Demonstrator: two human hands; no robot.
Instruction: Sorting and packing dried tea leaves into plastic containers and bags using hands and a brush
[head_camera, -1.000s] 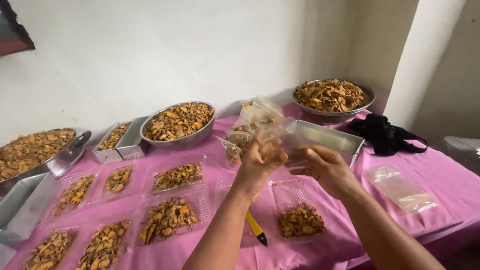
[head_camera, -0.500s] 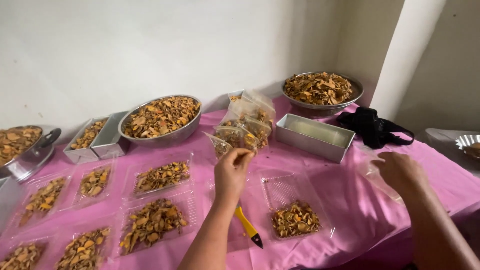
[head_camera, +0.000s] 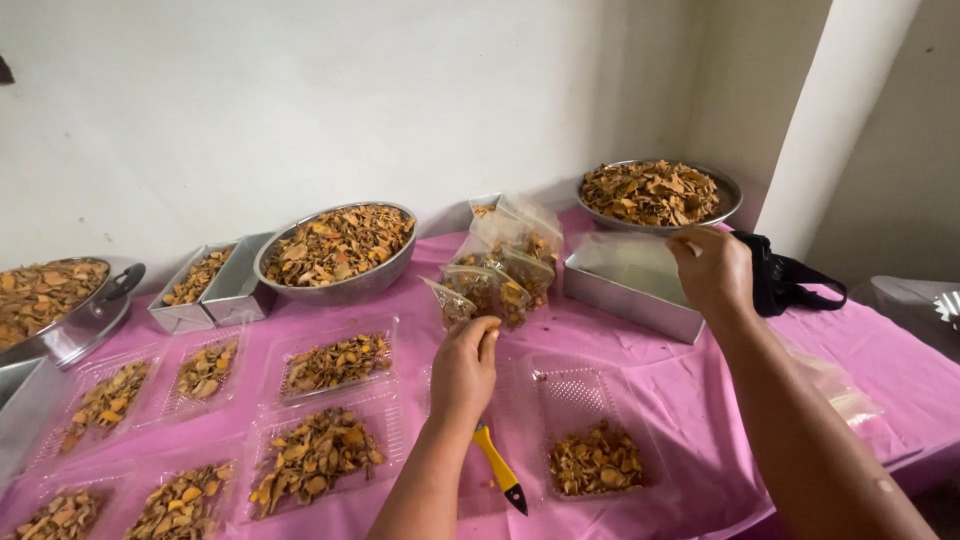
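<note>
Filled packets: small clear bags of dried orange-brown slices (head_camera: 500, 275) are stood leaning together at the middle of the pink tablecloth (head_camera: 880, 350), gathered apart from the open trays.
Left hand (head_camera: 465, 365): fingers pinched together on the lower edge of one packet, steadying it.
Right hand (head_camera: 712, 268): closed on a thin clear plastic sheet or bag (head_camera: 630, 262), held over the rectangular metal tin (head_camera: 630, 300).
Nearby: yellow-handled knife (head_camera: 498, 470) beside the clear clamshell tray (head_camera: 598, 450).

Small clear bags (head_camera: 497, 270) of dried orange-brown chips stand clustered mid-surface; a limp, clear plastic bag (head_camera: 630, 256) hangs over the rectangular steel tray (head_camera: 628, 300), right.
</note>
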